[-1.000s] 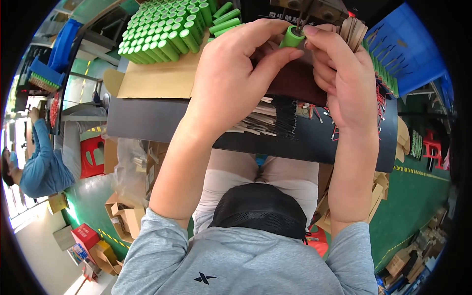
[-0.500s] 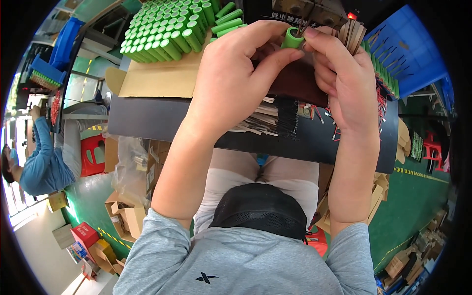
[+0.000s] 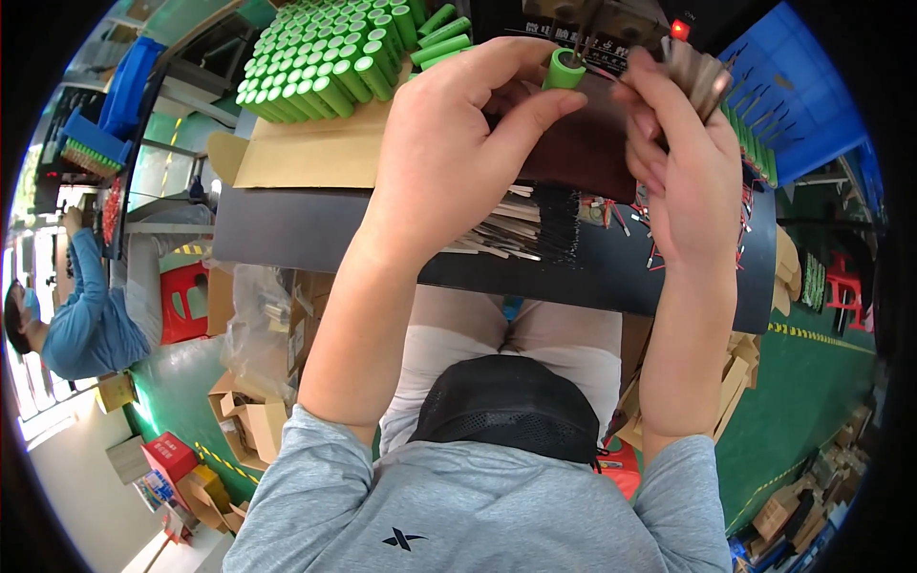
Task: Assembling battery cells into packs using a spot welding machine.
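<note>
**Green cell held at the welder**

The left hand point(image 3: 449, 143) pinched a green cylindrical battery cell point(image 3: 564, 69) between thumb and fingers, above the dark worktop point(image 3: 287, 239). The right hand point(image 3: 693, 162) gripped a bundle of thin metal strips point(image 3: 697, 72) just beside it. Stacked green cells point(image 3: 325, 57) lay on cardboard nearby.

Upright green cylindrical cell point(image 3: 564, 69), pinched

Grey short-sleeved shirt point(image 3: 458, 506) with small dark chest mark, bare forearms.

Both hands raised, left hand point(image 3: 449, 143) fingers pinched.
</note>
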{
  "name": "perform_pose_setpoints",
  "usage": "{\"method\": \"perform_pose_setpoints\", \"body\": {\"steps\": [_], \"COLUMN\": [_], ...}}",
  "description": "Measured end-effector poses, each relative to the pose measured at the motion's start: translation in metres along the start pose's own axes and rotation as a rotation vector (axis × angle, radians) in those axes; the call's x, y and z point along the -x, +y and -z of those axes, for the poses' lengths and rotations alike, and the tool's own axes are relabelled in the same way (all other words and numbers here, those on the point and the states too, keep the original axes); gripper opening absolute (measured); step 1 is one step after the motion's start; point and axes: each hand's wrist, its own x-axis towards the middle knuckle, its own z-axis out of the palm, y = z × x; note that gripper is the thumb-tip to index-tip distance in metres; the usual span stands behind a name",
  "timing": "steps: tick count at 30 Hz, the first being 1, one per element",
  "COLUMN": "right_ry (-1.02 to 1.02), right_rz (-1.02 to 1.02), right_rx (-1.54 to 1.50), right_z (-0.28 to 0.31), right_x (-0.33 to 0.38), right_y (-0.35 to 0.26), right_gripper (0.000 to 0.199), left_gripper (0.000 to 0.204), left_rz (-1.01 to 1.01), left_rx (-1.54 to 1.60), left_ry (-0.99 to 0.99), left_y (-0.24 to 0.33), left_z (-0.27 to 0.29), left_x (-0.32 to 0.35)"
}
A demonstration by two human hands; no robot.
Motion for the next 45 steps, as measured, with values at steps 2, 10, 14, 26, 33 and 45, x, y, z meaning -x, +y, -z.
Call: {"method": "perform_pose_setpoints", "body": {"steps": [2, 10, 14, 26, 33, 45], "right_ry": [0.144, 0.306, 0.151, 0.145, 0.132, 0.141], "right_rz": [0.050, 0.210, 0.129, 0.324, 0.324, 0.315], "right_rx": [0.040, 0.682, 1.062, 1.182, 1.185, 1.199], "right_z": [0.006, 0.064, 0.076, 0.082, 0.083, 0.083], "right_x": [0.005, 0.045, 0.065, 0.074, 0.074, 0.073], "right_y": [0.001, 0.020, 0.028, 0.045, 0.048, 0.048], "right_gripper": [0.024, 0.019, 0.029, 0.017, 0.018, 0.019], "left_gripper": [0.025, 0.027, 0.029, 0.034, 0.021, 0.027], "left_rz": [0.114, 0.109, 0.039, 0.026, 0.281, 0.229], "left_rx": [0.000, 0.006, -0.042, -0.025, 0.276, 0.088], "left_ry": [-0.096, -0.100, -0.128, -0.275, -0.003, -0.205], "left_y": [-0.001, 0.003, 0.016, 0.048, 0.038, 0.005], "left_z": [0.001, 0.003, 0.009, 0.024, 0.017, 0.004], "left_x": [0.002, 0.004, 0.014, 0.026, 0.006, -0.007]}}
